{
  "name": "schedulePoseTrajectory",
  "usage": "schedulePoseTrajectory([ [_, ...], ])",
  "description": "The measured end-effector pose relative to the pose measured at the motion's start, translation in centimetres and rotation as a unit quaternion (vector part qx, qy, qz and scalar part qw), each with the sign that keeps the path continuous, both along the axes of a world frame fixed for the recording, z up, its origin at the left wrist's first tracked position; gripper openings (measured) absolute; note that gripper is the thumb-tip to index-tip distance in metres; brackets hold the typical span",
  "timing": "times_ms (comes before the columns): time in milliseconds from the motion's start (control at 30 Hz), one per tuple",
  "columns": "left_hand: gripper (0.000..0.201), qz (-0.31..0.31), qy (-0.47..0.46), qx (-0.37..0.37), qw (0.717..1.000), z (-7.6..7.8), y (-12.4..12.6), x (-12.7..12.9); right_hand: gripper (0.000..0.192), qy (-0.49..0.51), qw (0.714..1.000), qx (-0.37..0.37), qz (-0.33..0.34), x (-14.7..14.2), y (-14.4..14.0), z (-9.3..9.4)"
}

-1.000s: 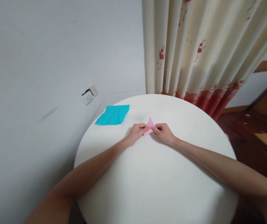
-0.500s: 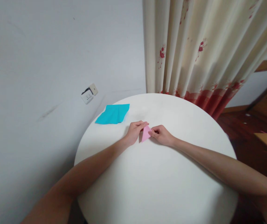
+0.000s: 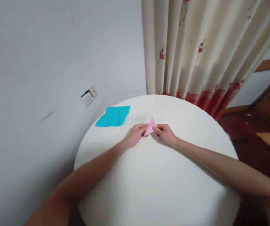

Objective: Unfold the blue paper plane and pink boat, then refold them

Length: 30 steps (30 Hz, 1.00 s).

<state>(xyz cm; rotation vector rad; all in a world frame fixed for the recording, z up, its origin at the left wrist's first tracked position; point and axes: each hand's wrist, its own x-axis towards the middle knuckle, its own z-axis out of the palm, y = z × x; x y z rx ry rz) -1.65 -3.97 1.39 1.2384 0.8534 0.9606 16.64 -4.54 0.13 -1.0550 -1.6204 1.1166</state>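
Pinching a small pink folded paper (image 3: 151,128) between them, the left hand (image 3: 137,134) and the right hand (image 3: 166,133) meet a little past the middle of the round white table (image 3: 153,182), toward its far edge. The paper is a narrow triangle whose sharp tip points away from the person, toward the far rim, while its lower part is covered by the fingertips. The left hand is curled, its thumb and forefinger closed on the paper's left edge; the right hand is curled likewise, its fingers closed on the right edge, so both hands grip the same piece and almost touch each other. Whether the paper lies flat on the tabletop or is lifted slightly off it cannot be told. Both bare forearms stretch across the table from the near edge, the left from the near-left rim and the right from the near-right rim. A turquoise folded sheet (image 3: 113,115) lies well apart from the hands at the table's far-left edge, one corner hanging over the rim. Beyond the far edge hangs a cream curtain (image 3: 196,50) with red flowers, and a wall socket (image 3: 88,96) sits on the grey wall to the left.
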Motion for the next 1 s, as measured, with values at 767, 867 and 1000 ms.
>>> schedulePoseTrajectory([
  [767,0.041,-0.045,-0.013,0.016,0.999,-0.01,-0.37,0.06,0.036,0.035,0.997,0.072,-0.017,-0.07,-0.21,-0.17],
  [867,0.040,-0.040,0.009,0.031,0.999,0.19,-0.51,0.10,0.038,0.030,0.997,0.063,-0.015,-0.13,-0.22,-0.35],
  [1000,0.038,-0.016,0.036,0.068,0.997,0.39,-0.60,0.11,0.039,0.023,0.998,0.051,0.003,-0.13,-0.31,-0.38],
])
